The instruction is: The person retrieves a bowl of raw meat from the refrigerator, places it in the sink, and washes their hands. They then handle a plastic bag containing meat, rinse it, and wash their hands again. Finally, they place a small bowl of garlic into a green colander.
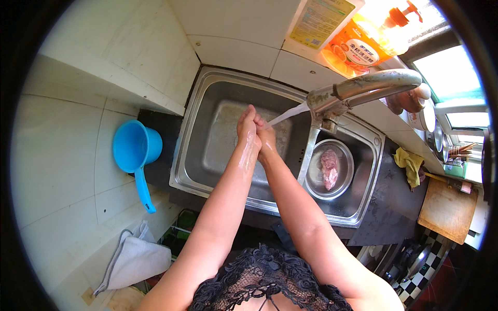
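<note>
My left hand [246,123] and my right hand [267,139] are pressed together over the large basin of a stainless steel sink [218,128]. Water [288,116] runs from the metal faucet [323,101] onto them, and my left wrist glistens wet. No object shows in either hand; where they meet, the fingers overlap and partly hide one another. Right of my hands, in the smaller basin, a round metal bowl [349,175] holds a piece of raw meat [329,169].
A blue plastic dipper [130,145] sits left of the sink. Behind the faucet stand an orange dish soap pump bottle [358,50] and a white jug [323,23]. At right are a yellow cloth [408,165] and a wooden cutting board [447,208]. A white towel [134,258] hangs lower left.
</note>
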### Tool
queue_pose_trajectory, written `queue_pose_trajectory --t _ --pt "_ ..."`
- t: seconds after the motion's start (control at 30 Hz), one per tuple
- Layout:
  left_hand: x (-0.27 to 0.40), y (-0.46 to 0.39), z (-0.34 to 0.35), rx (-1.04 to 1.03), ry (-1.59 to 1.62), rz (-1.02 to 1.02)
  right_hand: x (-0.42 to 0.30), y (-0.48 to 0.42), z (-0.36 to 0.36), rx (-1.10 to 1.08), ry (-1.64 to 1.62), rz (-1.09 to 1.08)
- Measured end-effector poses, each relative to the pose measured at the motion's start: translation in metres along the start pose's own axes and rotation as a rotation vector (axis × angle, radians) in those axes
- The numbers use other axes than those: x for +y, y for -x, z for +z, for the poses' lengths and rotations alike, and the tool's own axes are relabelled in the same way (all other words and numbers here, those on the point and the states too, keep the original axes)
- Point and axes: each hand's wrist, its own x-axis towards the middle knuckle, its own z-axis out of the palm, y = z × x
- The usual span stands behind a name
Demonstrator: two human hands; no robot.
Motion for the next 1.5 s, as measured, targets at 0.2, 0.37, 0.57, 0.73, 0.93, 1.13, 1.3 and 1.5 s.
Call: queue_pose_trajectory --t 0.2,0.37,0.57,0.73,0.93,1.13,1.3,1.5 --pt "-0.011 -0.034 -0.024 -0.198 0.031 0.065 -0.020 0.055 0.030 -0.062 -0.432 0.323" --pt "-0.006 -0.030 -0.012 -0.038 -1.546 0.938 -0.014 0.063 0.039 0.106 0.082 0.229" --pt "-0.012 -0.020 -0.019 -0.210 -2.091 0.893 0.004 -0.005 -0.002 0.380 0.646 -0.439" --pt "0.000 -0.004 -0.022 -0.160 -1.252 0.305 -0.004 -0.022 -0.001 0.276 -0.093 -0.040" --pt "0.029 0.087 0.031 -0.212 0.056 -0.271 -0.030 0.016 0.047 -0.220 -0.548 -0.057" --pt "-0.004 0.037 -0.017 -0.177 -0.228 -0.126 -0.027 -0.006 0.029 -0.230 0.035 -0.072" --pt "0.011 0.007 -0.028 0.035 -1.207 0.493 0.009 0.007 0.013 -0.104 0.865 -0.492" --pt "0.006 0.005 -0.030 -0.106 -1.812 0.455 -0.022 0.036 0.039 0.233 1.149 -0.345"
